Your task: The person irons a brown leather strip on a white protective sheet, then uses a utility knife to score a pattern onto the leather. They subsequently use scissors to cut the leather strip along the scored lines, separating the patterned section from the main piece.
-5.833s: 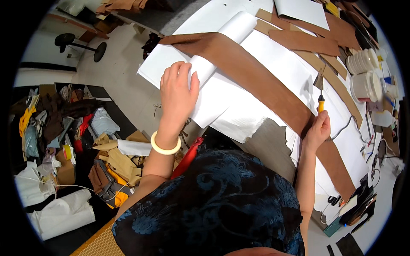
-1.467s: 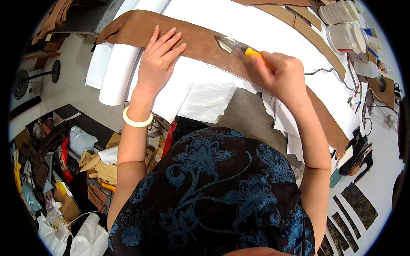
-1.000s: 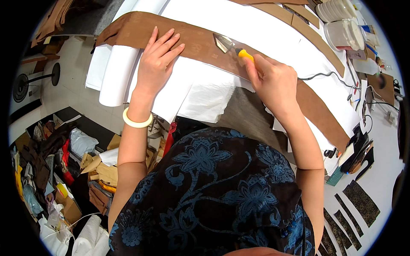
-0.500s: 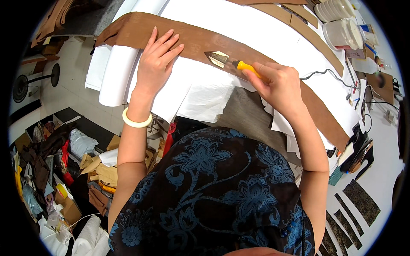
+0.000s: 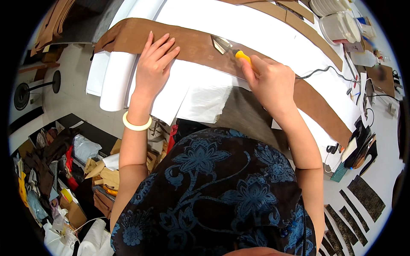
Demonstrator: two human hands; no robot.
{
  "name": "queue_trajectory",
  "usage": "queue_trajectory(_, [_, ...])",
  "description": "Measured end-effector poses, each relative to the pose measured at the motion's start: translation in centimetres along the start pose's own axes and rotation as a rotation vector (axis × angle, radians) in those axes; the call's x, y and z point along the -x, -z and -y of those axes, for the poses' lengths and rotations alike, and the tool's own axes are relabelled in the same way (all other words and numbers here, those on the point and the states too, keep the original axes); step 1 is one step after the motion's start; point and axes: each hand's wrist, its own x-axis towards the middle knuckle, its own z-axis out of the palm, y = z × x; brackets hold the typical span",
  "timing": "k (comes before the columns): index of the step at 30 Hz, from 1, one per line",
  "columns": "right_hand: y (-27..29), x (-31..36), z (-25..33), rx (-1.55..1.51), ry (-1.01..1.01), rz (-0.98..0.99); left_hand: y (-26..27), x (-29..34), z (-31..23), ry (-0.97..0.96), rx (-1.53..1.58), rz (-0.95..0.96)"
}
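A long brown strip of cloth or thin leather [image 5: 192,49] lies across the white sheet in front of me. My left hand [image 5: 153,66] rests flat on its left part, fingers spread, holding nothing. My right hand [image 5: 273,79] is closed around the yellow handle of a small pointed iron [image 5: 242,56]. The iron's shiny, arrow-shaped plate lies at the far edge of the strip, its tip pointing away and to the left. A black cord [image 5: 318,72] runs off to the right from behind my right hand.
A white roll [image 5: 114,81] sits under the strip's left end. Tan strips [image 5: 294,25] lie at the far right, beside white tubs [image 5: 339,27]. Dark patterned pieces [image 5: 366,198] lie at lower right. Scraps and bags [image 5: 64,158] fill the lower left.
My right hand has moved the iron from the strip's near half to its far edge, turning the tip away from me. My left hand stays on the strip.
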Motion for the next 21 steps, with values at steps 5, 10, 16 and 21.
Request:
queue_trajectory(5, [0.1, 0.8, 0.1, 0.022, -0.022, -0.016, 0.0, -0.2, 0.0, 0.000, 0.015, -0.003])
queue_trajectory(10, [0.7, 2.3, -0.4, 0.027, -0.080, -0.014, 0.1, -0.1, -0.1, 0.005, 0.003, 0.013])
queue_trajectory(16, [1.4, 4.0, -1.8, 0.034, -0.140, -0.044, 0.2, -0.2, -0.1, 0.000, -0.023, 0.042])
queue_trajectory(21, [2.3, 5.7, -3.0, 0.045, -0.188, -0.039, 0.6, -0.3, -0.2, -0.004, -0.036, 0.081])
